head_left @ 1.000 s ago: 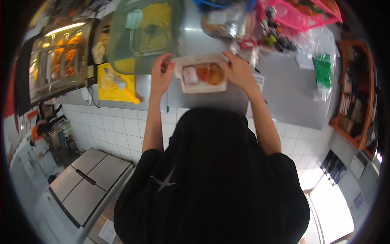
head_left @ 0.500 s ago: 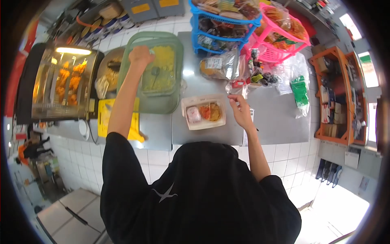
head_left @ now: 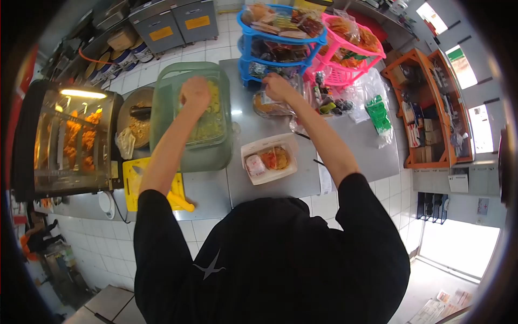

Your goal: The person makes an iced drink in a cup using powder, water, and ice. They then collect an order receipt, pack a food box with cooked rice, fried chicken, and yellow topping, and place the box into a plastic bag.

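Observation:
My left hand (head_left: pixel 195 93) is closed over the big green tub (head_left: pixel 163 154), above the yellow food (head_left: pixel 208 129) inside it. What its fingers hold, if anything, is hidden. My right hand (head_left: pixel 277 87) is also closed, at the front of the blue tiered basket (head_left: pixel 245 51) and over a labelled plastic bag (head_left: pixel 264 105). Whether it grips the bag or something else is hidden. Between my arms an open paper food box (head_left: pixel 293 144) stands on the steel counter, containing a white wrapped bundle (head_left: pixel 254 164) and reddish-brown food (head_left: pixel 276 158).
To the left are a lit display case of fried food (head_left: pixel 75 132), a round pan (head_left: pixel 141 100) and a yellow cutting board (head_left: pixel 131 189) with a yellow-handled knife (head_left: pixel 181 201). A pink basket (head_left: pixel 353 73) and green-printed plastic (head_left: pixel 379 114) lie right. An orange shelf (head_left: pixel 426 108) stands beyond.
My right hand has moved from beside the food box forward to the bag by the blue basket. My left hand stays over the green tub, now farther over the food. The view has shifted.

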The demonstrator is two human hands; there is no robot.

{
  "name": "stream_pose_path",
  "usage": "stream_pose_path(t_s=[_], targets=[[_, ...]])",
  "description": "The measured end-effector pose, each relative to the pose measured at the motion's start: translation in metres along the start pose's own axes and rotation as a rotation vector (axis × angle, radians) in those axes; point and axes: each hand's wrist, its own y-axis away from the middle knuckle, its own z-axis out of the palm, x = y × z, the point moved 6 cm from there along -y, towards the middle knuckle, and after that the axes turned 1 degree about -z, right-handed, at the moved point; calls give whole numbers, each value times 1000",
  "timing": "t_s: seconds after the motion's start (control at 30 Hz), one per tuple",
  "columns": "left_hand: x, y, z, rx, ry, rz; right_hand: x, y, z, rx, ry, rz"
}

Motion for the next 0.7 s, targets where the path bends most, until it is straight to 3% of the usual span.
stream_pose_path(t_s=[0.07, 0.13, 0.2, 0.23, 0.3, 0.47, 0.7], targets=[[-22, -10, -2, -49, 115, 0, 29, -34, 35, -397, 172, 88], [-58, -25, 10, -168, 304, 48, 63, -50, 63, -535, 174, 227], [-90, -4, -2, -257, 516, -90, 72, -58, 71, -594, 194, 271], [-104, 11, -7, -308, 623, -156, 73, -59, 67, -544, 228, 300], [-125, 27, -19, -122, 582, -152, 72, -55, 58, -453, 288, 374], [-175, 94, -70, 247, 657, -110, 55, -57, 50, -595, 386, 237], [-254, 147, -102, 247, 710, -167, 60, -48, 57, -416, 483, -52]])
